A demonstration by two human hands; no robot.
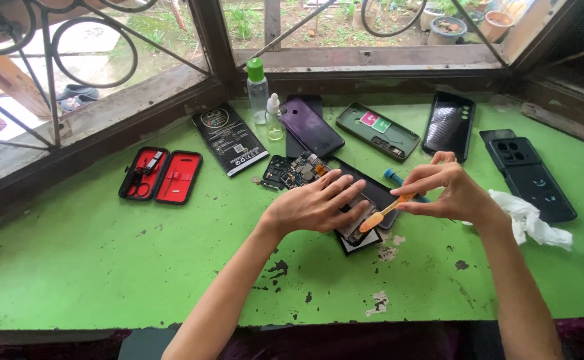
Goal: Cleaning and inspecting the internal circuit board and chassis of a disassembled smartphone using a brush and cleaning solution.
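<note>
My left hand (315,203) lies flat, fingers spread, on an opened phone (362,230) in the middle of the green table (105,267), pinning it down. My right hand (446,192) pinches an orange toothbrush (380,215) by its handle, and the brush head rests on the phone's inner parts just right of my left fingers. A dark phone panel (378,193) lies under and behind both hands. A loose circuit board (290,171) sits just behind my left hand.
An open red tool case (162,176) lies at left, a black flat box (230,139) behind it. A clear bottle with green cap (258,90), a small dropper bottle (274,119), several phones and back covers (448,125) line the window. A crumpled white tissue (528,220) lies at right.
</note>
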